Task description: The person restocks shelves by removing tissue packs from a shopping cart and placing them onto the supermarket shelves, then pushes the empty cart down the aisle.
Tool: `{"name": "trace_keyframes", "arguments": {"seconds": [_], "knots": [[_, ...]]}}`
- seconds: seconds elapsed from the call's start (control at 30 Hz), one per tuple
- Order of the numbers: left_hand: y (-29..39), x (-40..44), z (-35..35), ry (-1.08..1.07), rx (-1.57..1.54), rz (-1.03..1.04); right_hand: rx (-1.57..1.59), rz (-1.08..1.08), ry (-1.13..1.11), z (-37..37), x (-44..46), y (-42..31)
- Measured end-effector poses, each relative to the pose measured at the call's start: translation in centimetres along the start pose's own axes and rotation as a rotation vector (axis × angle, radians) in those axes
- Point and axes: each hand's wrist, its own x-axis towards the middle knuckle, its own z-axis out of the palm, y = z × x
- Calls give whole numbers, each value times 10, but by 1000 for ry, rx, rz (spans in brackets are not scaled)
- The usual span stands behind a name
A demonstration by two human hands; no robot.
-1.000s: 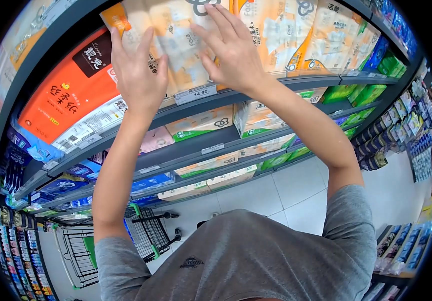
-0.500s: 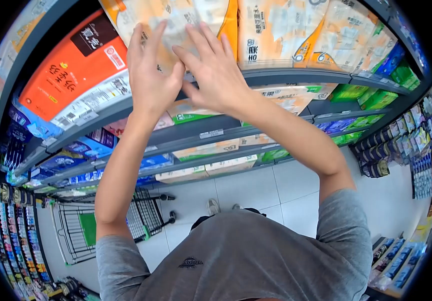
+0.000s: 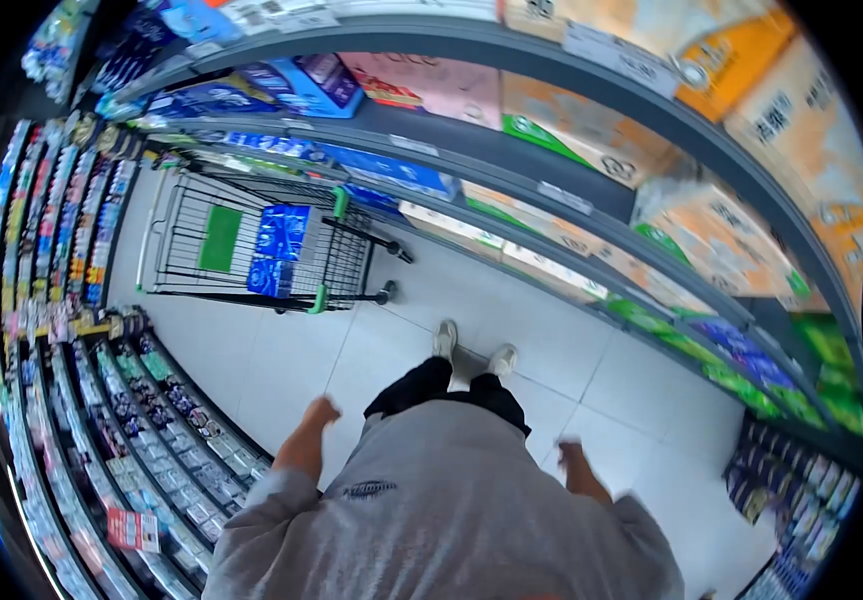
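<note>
My left hand (image 3: 321, 413) hangs low beside my body, over the floor, touching nothing that I can see; its fingers are blurred. On the other side my right hand (image 3: 570, 454) hangs near my hip, also smeared by motion, its fingers hard to make out. Ahead and to the left stands a shopping cart (image 3: 341, 268) with a wire basket and green trim. Blue packages (image 3: 279, 236) lie inside it. Orange-and-cream tissue packs (image 3: 716, 245) sit on the shelving in front of me, away from both hands.
A long shelf unit (image 3: 511, 180) runs across the front, stocked with blue, pink and green packs. To the left, racks of small packaged goods (image 3: 151, 430) curve around. A further rack (image 3: 791, 475) stands at the right. Pale tiled floor (image 3: 511, 430) lies under my feet.
Both hands have come off the orange-and-cream tissue pack on the upper shelf and dropped to my sides. My view has turned left, bringing the cart and its blue packages more fully into sight.
</note>
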Motion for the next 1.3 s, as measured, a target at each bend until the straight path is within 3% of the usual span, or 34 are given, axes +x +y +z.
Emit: {"name": "trace_keyframes", "arguments": {"seconds": [0.03,0.07,0.13,0.17,0.23,0.3,0.33,0.37,0.4,0.43,0.47,0.5,0.53,0.57,0.6,0.63,0.7,0.8,0.83,0.87,0.97,1.07,1.2,1.3], "knots": [[-18,-45,7,-143,-217,-123,-160,3,-167,-9,-18,36],[-44,-84,29,-34,-724,-161,-379,-314,-234,-14,-19,91],[-68,-119,63,170,-1107,-374,-860,-1038,-66,-23,-10,202],[-70,-128,68,161,-1132,-464,-821,-827,-164,-37,-33,183],[-66,-124,74,144,-1144,-539,-576,-400,-171,-55,-32,108],[-41,-101,55,110,-895,-323,-121,-66,-33,-67,-13,23],[-37,-57,52,140,-382,-78,33,-93,48,-69,7,-19],[-20,-31,51,543,-666,-29,153,-177,117,-71,34,-62],[19,-63,1,654,-719,147,186,-295,171,-73,59,-108],[42,-77,-47,585,-643,281,88,-343,128,-79,5,-208],[58,-82,-79,729,-612,439,-210,-539,130,-73,6,-277],[73,-108,-122,678,-707,503,-490,-744,186,-67,9,-344],[79,-116,-153,736,-700,598,-763,-1119,474,-47,10,-400],[79,-116,-177,755,-748,632,-892,-1369,557,-28,-9,-454],[72,-110,-196,797,-792,740,-453,-1212,451,1,-58,-499],[64,-113,-216,808,-830,751,-375,-1168,408,29,-123,-540],[38,-100,-236,814,-886,773,-182,-1183,208,94,-135,-593],[-32,-39,-252,991,-787,701,-176,-1187,-7,200,-176,-625],[-62,-9,-248,1006,-665,565,-193,-1137,-35,239,-167,-620],[-91,17,-243,1011,-547,429,-134,-1003,-56,275,-174,-613],[-169,62,-238,1087,-413,305,-104,-643,-22,351,-151,-605],[-234,73,-249,1076,-442,240,-68,-473,-50,379,-204,-636],[-292,98,-265,1075,-545,160,-109,-365,-32,397,-164,-671],[-317,100,-284,1042,-564,110,-256,-345,54,401,-188,-697]]}}
